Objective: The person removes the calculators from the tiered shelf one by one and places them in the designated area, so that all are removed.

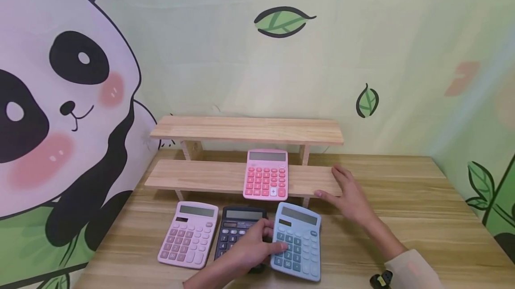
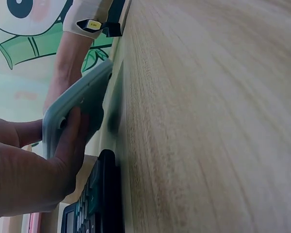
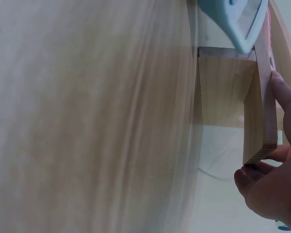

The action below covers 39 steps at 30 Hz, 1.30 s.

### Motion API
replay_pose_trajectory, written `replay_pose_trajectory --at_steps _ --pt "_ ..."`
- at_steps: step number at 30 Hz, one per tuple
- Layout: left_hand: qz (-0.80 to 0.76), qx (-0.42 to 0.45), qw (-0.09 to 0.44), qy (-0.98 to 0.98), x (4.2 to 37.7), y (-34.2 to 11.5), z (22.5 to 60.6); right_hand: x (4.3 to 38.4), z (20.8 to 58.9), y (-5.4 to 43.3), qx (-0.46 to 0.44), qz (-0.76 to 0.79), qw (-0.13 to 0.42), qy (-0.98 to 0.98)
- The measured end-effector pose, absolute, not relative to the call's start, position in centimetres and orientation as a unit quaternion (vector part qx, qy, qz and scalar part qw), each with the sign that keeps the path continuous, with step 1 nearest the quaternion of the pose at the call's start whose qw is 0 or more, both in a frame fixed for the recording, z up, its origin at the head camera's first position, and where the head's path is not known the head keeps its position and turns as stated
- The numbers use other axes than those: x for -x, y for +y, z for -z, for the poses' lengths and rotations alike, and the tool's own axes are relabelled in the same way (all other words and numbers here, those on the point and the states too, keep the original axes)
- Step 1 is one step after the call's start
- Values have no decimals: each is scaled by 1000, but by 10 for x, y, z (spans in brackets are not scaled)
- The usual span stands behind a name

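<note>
"Two hands are busy; how do the fingers lie?"

"The left hand is clamped on the blue calculator, thumb over the keys near its left edge, fingers underneath. The right hand grips the right end of the lower shelf, thumb at the near edge, fingers round toward the far one."

"Is that left hold good enough?"

"Fair, I'd say, though it takes only one side, so the right edge could sag or twist. Reaching the fingers further under would help, with the thumb pressing the casing rather than the keys."

"And where is the calculator itself?"

"Tilted over the near part of the table, just right of the dark calculator. Its left edge should ride high enough not to scrape that neighbour."

"What should the right hand mind?"

"Steadiness, I think: a jolt could upset the pink calculator on that shelf. The lilac calculator at the left and the upper shelf at the far side seem out of harm's way."
</note>
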<state>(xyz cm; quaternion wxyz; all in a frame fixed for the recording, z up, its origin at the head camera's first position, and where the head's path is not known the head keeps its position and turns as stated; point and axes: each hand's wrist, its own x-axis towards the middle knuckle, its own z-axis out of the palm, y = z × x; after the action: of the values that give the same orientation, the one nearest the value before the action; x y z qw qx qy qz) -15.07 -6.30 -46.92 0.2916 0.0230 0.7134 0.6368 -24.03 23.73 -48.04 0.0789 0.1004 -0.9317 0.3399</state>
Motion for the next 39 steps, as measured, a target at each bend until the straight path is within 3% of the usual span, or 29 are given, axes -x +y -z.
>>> replay_pose_trajectory --at_steps 14,31,39 --pt "-587 -46 294 753 155 -75 467 242 479 236 -97 -336 72 -934" --pt "-371 -152 185 897 158 -82 457 240 479 237 -100 -339 77 -932" --pt "-341 -161 174 910 158 -77 459 241 482 237 -102 -340 80 -931"
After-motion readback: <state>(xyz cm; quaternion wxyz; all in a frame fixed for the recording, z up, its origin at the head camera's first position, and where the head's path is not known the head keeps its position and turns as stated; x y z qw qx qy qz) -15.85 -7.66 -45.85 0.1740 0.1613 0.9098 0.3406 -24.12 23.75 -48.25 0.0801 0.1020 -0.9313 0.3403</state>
